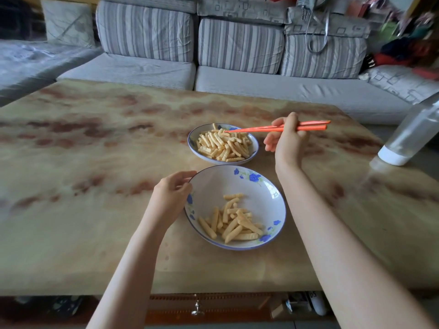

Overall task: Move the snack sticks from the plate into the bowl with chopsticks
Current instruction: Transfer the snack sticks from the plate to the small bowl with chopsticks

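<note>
**Snack sticks (222, 146): most in far dish, chopstick tips over them**

Pale yellow crinkle-cut snack sticks sit in 2 dishes near the centre of the marbled tan-and-brown table (95, 162). A small white dish w/ blue flower rim (254, 151) holds the big heap. A large white dish w/ blue flowers (213, 184) lies just beside it, at the small dish's 6 o'clock. It holds a smaller, looser pile (234, 219) toward its own 6 o'clock side.

R hand (288, 141) is raised at 3 o'clock of the small dish, fingers curled round a pair of orange plastic chopsticks (259, 128). They are held approx. level and point toward 9 o'clock. Their tips are close together over the 12 o'clock part of the heap. Can't tell if a stick is pinched btw them.

L hand (172, 191) is at the large dish's 10 o'clock, w/ thumb and curled fingers holding the rim. Both forearms are bare.

A clear bottle w/ white end down (413, 134) stands tilted at the table's 3 o'clock edge. A grey striped sofa (237, 48) runs along past 12 o'clock.
</note>
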